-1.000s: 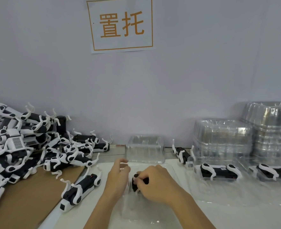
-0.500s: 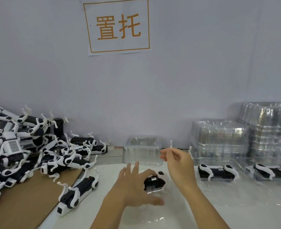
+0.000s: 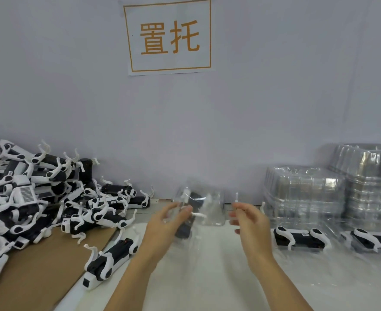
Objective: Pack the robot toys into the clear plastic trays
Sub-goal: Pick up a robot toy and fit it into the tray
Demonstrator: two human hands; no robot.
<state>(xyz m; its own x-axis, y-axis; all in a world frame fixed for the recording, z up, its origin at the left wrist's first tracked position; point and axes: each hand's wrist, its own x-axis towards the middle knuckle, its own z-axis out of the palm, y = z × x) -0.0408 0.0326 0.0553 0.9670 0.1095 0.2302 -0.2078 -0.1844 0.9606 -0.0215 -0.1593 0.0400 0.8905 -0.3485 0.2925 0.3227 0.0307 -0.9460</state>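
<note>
Left hand [image 3: 169, 223] fingers pinching blurred tray [image 3: 198, 212] with toy [image 3: 186, 227]; right hand [image 3: 250, 221] fingers loosely curled, empty

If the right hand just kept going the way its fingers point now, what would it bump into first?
Its fingers point left, toward the clear tray with a robot toy that the left hand holds up. Most likely the right hand would meet that tray's edge first, though blur makes the depth uncertain.
</note>
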